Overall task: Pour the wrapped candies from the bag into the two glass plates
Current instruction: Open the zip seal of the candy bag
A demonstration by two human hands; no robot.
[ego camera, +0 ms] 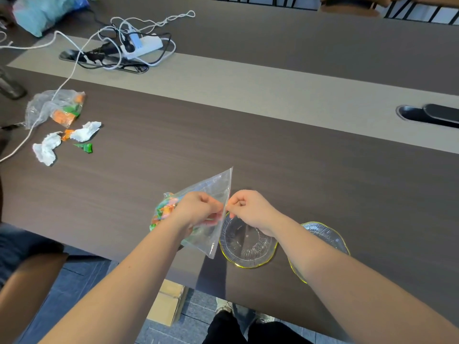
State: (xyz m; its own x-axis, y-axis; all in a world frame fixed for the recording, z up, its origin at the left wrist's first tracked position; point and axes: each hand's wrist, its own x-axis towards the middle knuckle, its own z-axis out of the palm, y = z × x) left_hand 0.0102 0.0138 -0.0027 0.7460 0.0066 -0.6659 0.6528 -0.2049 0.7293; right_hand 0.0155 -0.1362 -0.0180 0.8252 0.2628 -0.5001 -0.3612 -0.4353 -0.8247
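A clear plastic bag (215,187) is held above the dark table, its open edge running down between my hands. My left hand (196,209) and my right hand (248,209) each pinch one side of that edge. Colourful wrapped candies (164,211) are bunched in the bag's left end, partly hidden by my left hand. Two empty glass plates with yellow rims stand near the table's front edge: one plate (248,249) lies just below the bag's mouth, the other plate (330,235) sits to its right, half covered by my right forearm.
At the far left lie a second bag of candies (56,108), crumpled white tissues (47,150) and loose wrappers (85,147). A power strip with tangled cables (139,44) sits at the back left. A cable slot (429,115) opens at the right. A cardboard box (169,301) stands under the table.
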